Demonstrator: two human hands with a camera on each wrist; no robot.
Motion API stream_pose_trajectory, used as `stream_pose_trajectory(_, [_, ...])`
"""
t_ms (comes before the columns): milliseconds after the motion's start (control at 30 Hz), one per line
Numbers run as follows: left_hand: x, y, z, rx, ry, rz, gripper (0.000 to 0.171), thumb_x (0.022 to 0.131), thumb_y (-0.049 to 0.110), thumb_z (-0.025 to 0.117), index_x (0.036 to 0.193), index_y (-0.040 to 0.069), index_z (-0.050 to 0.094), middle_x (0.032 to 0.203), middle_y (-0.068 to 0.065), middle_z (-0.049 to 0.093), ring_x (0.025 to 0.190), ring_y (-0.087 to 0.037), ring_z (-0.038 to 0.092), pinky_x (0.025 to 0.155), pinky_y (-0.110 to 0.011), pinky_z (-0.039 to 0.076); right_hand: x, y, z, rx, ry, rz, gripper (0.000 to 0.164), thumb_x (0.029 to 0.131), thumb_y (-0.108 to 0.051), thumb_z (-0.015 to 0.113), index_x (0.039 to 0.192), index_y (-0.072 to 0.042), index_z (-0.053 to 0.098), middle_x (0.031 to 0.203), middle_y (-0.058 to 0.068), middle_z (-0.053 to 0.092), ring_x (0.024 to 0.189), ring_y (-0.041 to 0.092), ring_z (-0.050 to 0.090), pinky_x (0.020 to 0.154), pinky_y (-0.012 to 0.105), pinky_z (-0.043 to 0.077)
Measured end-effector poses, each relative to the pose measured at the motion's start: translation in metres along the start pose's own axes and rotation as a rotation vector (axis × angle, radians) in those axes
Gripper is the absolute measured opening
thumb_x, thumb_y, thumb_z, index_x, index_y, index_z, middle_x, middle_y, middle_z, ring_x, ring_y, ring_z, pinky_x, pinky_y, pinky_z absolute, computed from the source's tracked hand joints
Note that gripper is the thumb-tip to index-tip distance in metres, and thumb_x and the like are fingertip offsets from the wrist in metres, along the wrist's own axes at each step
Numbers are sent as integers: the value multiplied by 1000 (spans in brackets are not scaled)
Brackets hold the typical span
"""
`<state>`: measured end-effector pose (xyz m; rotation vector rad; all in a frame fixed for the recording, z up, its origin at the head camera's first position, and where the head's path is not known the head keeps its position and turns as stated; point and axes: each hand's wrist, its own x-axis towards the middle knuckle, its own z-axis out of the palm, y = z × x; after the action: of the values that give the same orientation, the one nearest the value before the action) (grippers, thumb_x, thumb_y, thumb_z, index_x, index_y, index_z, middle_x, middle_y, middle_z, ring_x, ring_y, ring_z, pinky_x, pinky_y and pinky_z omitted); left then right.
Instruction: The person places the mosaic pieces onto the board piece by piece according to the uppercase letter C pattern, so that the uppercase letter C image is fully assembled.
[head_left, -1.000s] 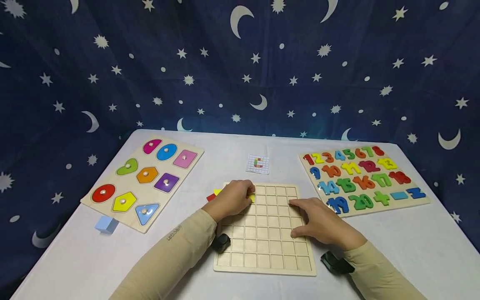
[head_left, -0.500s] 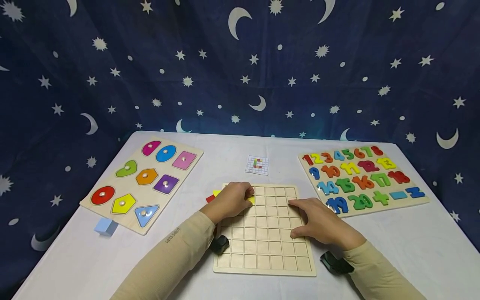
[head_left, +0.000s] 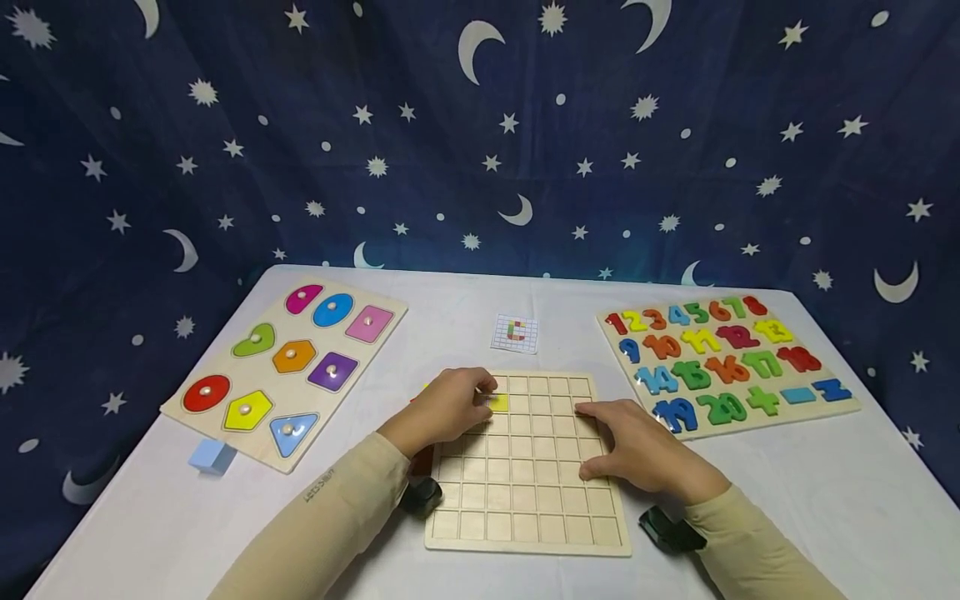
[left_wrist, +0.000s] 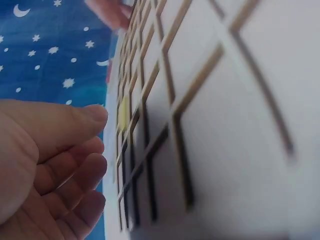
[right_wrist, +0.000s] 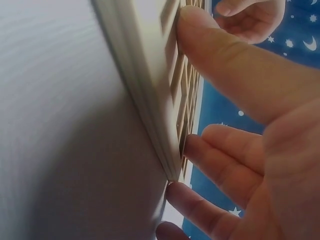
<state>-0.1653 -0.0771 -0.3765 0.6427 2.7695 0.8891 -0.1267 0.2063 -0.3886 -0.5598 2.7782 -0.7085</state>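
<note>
Here's the left hand (head_left: 448, 403), hovering over the far left part of the wooden grid board (head_left: 532, 546), fingers loosely bent, thumb apart from them, gripping nothing! Right by those fingertips sits the yellow tile (head_left: 498, 402), in the second row from the far edge, and the left wrist view shows a slim gap between thumb and tile. Over to the right hand (head_left: 637, 446): thumb and forefinger spread wide, nothing in its grasp, the thumb against the board's right side and the other fingertips along that same edge farther up. Beyond the board lies the small pattern card (head_left: 514, 333); the shape puzzle (head_left: 275, 383) is off to the left, the number puzzle (head_left: 817, 407) near the right hand
</note>
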Motion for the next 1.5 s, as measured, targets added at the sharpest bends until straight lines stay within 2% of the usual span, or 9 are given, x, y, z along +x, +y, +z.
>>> stream_pose_trajectory(100, [-8, -6, -8, -16, 21, -36, 28, 87, 6, 75, 115, 3, 67, 109, -7, 69, 95, -18, 66, 87, -35, 53, 0, -1, 0, -4, 1, 0, 84, 73, -42, 89, 139, -3, 56, 137, 16, 57, 127, 39, 49, 104, 56, 38])
stream_pose_trajectory(233, [-19, -16, -20, -9, 59, -92, 30, 87, 7, 77, 116, 3, 67, 111, -7, 69, 102, -22, 66, 92, -39, 52, 0, -2, 0, -9, 4, -1, 84, 73, -42, 89, 139, -3, 56, 137, 17, 57, 127, 39, 49, 104, 57, 39])
stream_pose_trajectory(433, [-32, -32, -29, 2, 80, -164, 31, 86, 7, 78, 115, 4, 67, 108, -7, 68, 101, -24, 63, 92, -40, 53, -1, 0, 0, -15, 9, -10, 83, 73, -41, 89, 139, -2, 56, 136, 17, 57, 126, 39, 49, 104, 57, 39])
stream_pose_trajectory(633, [-41, -43, -28, 16, 86, -161, 31, 84, 5, 79, 113, 2, 67, 103, -6, 69, 98, -23, 64, 93, -40, 52, -1, 0, 1, -4, 2, 4, 84, 73, -43, 88, 140, -3, 55, 137, 17, 57, 127, 39, 49, 104, 57, 38])
stream_pose_trajectory(833, [-46, -48, -26, 32, 70, -192, 31, 82, 6, 81, 109, 5, 67, 97, -2, 67, 90, -20, 60, 90, -39, 52, -2, -1, 1, -10, -1, 21, 85, 73, -44, 88, 141, -4, 55, 137, 16, 56, 128, 39, 48, 104, 58, 38])
stream_pose_trajectory(1200, [-51, -53, -22, 6, 75, -213, 25, 81, 10, 83, 102, 10, 69, 91, 3, 64, 87, -18, 58, 89, -38, 52, -2, -1, 1, -12, -2, 22, 85, 73, -43, 88, 141, -4, 55, 137, 15, 57, 128, 38, 48, 104, 57, 38])
stream_pose_trajectory(1500, [-51, -53, -20, 31, 78, -221, 25, 80, 11, 83, 99, 7, 67, 87, 2, 63, 82, -17, 57, 84, -36, 53, -2, -2, 0, -11, -6, 21, 86, 73, -43, 88, 141, -4, 55, 137, 16, 56, 128, 39, 48, 105, 58, 38])
